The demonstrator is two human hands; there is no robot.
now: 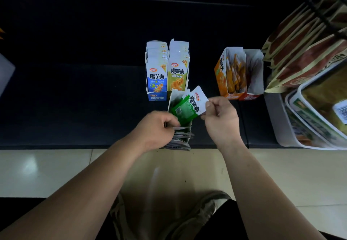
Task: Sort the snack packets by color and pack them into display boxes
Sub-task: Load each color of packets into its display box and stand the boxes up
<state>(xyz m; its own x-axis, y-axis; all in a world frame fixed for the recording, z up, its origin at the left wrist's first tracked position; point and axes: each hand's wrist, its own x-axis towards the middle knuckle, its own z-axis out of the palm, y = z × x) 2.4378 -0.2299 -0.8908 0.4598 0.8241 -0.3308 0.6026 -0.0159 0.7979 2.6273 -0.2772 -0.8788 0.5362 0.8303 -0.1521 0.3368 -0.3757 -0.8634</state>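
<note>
Head view. A dark worktop (75, 89) fills the upper half of the frame, and a pale tiled floor (47, 168) lies below it.

At centre, just past the worktop's near edge, stands an open display box (175, 97), its white flap raised at the far end. Silver-edged packets (180, 141) are stacked on edge in its near end.

The right hand (219, 117), at 3 o'clock of this box, pinches the white end of a green packet (189, 108) between thumb and curled fingers. The packet's green end slants down over the box opening.

The left hand (157, 127), at 9 o'clock of the box, has its fingers curled on the box's left wall. Whether they also hold packets cannot be told.

At 12 o'clock of the open box a blue display box (156, 78) and a yellow display box (178, 78) stand touching side by side, both full of packets.

At 2 o'clock an orange display box (220, 74), partly filled, touches a red display box (251, 96).

At the frame's 3 o'clock edge large snack bags (304, 52) hang in rows above a white tub (276, 123) of packaged goods.
</note>
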